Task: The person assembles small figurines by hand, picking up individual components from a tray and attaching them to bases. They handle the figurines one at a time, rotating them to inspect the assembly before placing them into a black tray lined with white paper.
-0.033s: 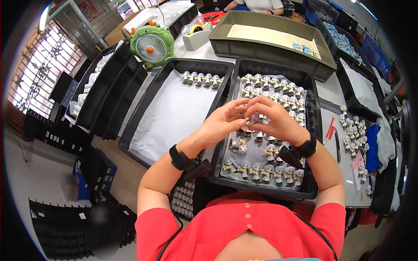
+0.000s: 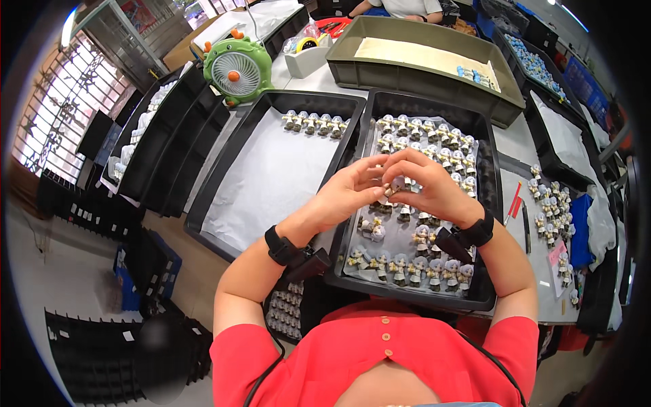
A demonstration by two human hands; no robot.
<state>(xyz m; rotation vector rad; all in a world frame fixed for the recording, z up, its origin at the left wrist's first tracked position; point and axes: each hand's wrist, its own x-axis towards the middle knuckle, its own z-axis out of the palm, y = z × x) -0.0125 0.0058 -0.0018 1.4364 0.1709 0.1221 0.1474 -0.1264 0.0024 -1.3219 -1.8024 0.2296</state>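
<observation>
My left hand [image 2: 347, 190] and my right hand [image 2: 434, 186] meet above the black tray on the right, fingertips bent together around one small figurine [image 2: 396, 186]. Its pale hair and a bit of its body show between the fingers; the rest is hidden. Underneath, the right tray [image 2: 485, 271] holds rows of similar white-and-dark figurines [image 2: 398, 267] on a pale sheet, and one of them [image 2: 373, 229] lies on its side. To the left, another black tray [image 2: 211, 178] is lined with white paper, with a short row of figurines [image 2: 316, 125] along its far end.
A green fan [image 2: 234, 71] and an olive bin [image 2: 427, 80] stand at the back. More figurines [image 2: 553, 203], a red tool [image 2: 516, 206] and a blue bag [image 2: 580, 229] lie on the right. Black trays [image 2: 166, 146] stand at the left. Another person [image 2: 407, 8] sits beyond.
</observation>
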